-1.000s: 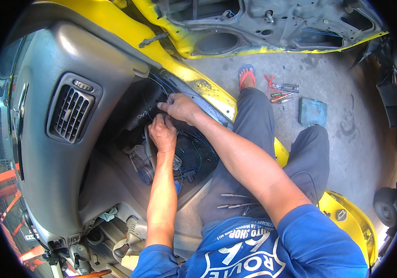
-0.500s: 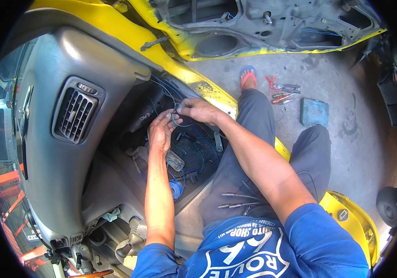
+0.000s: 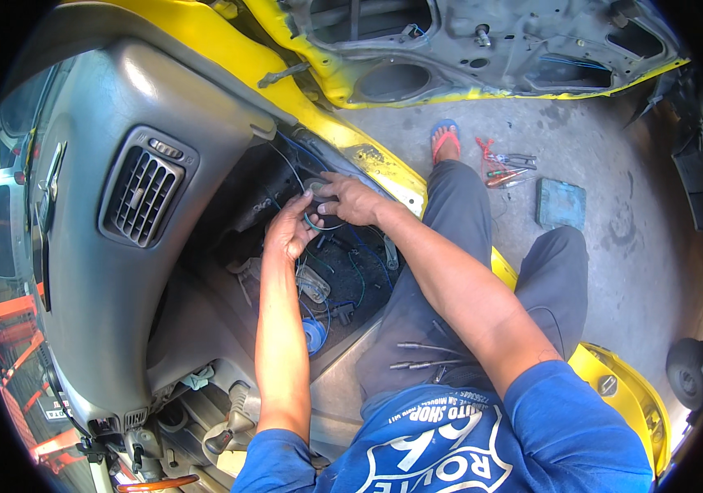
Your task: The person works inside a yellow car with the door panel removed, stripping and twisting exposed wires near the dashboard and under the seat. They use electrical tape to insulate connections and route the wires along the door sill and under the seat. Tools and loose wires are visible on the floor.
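My left hand (image 3: 289, 231) is closed in a pinch on thin wire (image 3: 312, 222), which makes a teal loop below the fingertips. Close against it, my right hand (image 3: 352, 200) has its fingers bent around the same spot. A small greyish round thing (image 3: 316, 186) shows by the right fingertips; its kind is unclear. A pale wire (image 3: 290, 164) runs down to the hands from under the dashboard. Below them, more thin blue and green wires (image 3: 357, 275) hang over the dark footwell, and the exact join between the fingers is hidden.
The grey dashboard (image 3: 134, 90) with its air vent (image 3: 142, 187) stands at left. A blue roll (image 3: 314, 335) lies in the footwell. Dark cables (image 3: 429, 361) rest on my lap. Beyond the yellow sill (image 3: 380, 168), pliers (image 3: 516, 158), screwdrivers (image 3: 503, 174) and a blue case (image 3: 561, 204) lie on concrete below the stripped door (image 3: 450, 49).
My right hand has turned and its fingers have spread out more over the wire. The left hand remains almost in place, and the whole view has shifted slightly.
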Action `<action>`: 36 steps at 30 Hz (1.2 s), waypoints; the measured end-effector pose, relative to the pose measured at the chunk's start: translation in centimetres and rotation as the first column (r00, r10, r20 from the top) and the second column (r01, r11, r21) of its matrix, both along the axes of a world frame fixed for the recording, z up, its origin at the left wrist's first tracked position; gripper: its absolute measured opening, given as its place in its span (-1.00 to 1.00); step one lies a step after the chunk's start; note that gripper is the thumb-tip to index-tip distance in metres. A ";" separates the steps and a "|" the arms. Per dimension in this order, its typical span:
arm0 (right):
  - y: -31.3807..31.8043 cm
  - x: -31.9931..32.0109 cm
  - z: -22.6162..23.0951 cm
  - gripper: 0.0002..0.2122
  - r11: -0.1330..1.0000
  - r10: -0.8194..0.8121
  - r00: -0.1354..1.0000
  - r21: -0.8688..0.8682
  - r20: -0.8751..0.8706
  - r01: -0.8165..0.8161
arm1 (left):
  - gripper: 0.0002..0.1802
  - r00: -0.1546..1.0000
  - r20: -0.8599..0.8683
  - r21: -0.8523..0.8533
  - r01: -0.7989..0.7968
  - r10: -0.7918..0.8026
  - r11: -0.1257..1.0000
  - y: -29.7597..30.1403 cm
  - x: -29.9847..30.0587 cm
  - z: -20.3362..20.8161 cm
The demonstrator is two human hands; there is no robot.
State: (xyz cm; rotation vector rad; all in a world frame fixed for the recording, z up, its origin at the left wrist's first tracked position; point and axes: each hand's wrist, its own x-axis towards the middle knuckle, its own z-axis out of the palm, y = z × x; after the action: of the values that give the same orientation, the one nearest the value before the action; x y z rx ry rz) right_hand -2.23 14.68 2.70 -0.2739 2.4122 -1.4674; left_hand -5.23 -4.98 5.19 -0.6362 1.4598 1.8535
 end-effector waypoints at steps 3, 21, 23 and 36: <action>-0.5 -0.1 0.4 -0.53 0.998 -0.068 0.996 -0.013 -0.059 0.067 | -0.50 0.999 -0.025 0.146 -0.025 0.029 0.989 0.1 -0.2 0.2; 1.3 0.2 2.9 -0.43 0.969 -0.176 0.981 -0.160 0.082 0.187 | -0.72 0.851 -0.440 -0.427 0.082 -0.286 0.901 1.0 0.1 1.0; 1.5 -0.1 2.8 -0.37 0.992 -0.088 0.993 -0.084 0.084 0.095 | -0.68 0.827 -0.450 -0.473 0.099 -0.336 0.876 0.9 0.2 1.2; 2.8 -0.7 2.8 -0.18 0.987 -0.053 0.977 -0.137 0.208 0.083 | -0.69 0.896 -0.345 -0.279 0.185 -0.279 0.942 0.4 -1.6 2.6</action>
State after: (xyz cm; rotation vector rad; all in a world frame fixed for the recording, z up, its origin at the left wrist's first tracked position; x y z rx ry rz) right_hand -2.93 17.44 5.53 -0.0675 2.1772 -1.6188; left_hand -6.82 -4.53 7.80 -0.1937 1.9430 1.6843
